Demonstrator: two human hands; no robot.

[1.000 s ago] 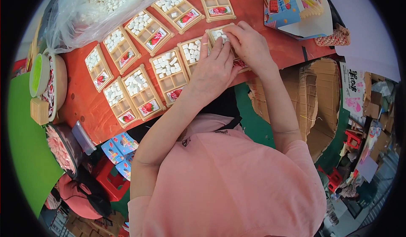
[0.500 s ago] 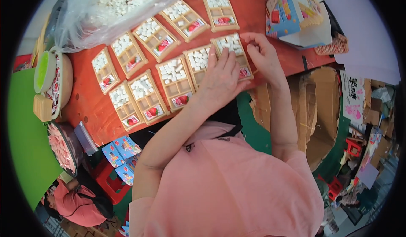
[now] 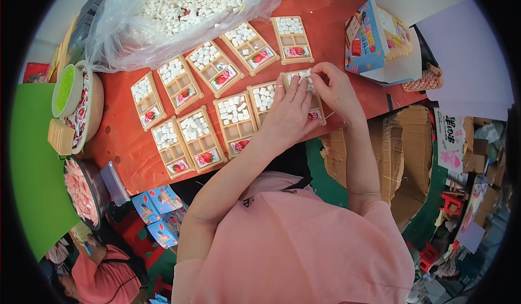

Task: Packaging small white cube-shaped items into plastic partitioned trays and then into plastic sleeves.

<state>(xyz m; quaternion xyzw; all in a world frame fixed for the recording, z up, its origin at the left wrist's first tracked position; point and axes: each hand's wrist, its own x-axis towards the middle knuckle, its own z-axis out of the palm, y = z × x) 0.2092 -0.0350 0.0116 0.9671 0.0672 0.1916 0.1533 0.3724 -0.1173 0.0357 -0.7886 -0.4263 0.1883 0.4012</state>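
Small beige divided trays stand in two rows on the red table, each with white cubes in its large section and a strawberry-printed packet in a small one. My left hand (image 3: 287, 114) lies with fingers stretched over the rightmost near tray (image 3: 318, 104), covering part of its white cubes (image 3: 298, 76). At that tray's far right corner is my right hand (image 3: 337, 93), thumb and forefinger brought together in a pinch. Whatever may be between them is too small to make out. Partly under my left hand is the neighbouring tray (image 3: 253, 91).
A clear plastic bag (image 3: 119, 43) of loose white cubes lies at the back. A blue printed box (image 3: 364, 43) stands at the right. Left are a green bowl (image 3: 64, 90), a larger tub (image 3: 96, 103) and a bin of pink packets (image 3: 81, 190). Another person (image 3: 111, 274) sits lower left.
The view has shifted, so the table and trays sit lower in it. My right thumb and forefinger have drawn together at the tray's corner. My left hand stays over the same tray.
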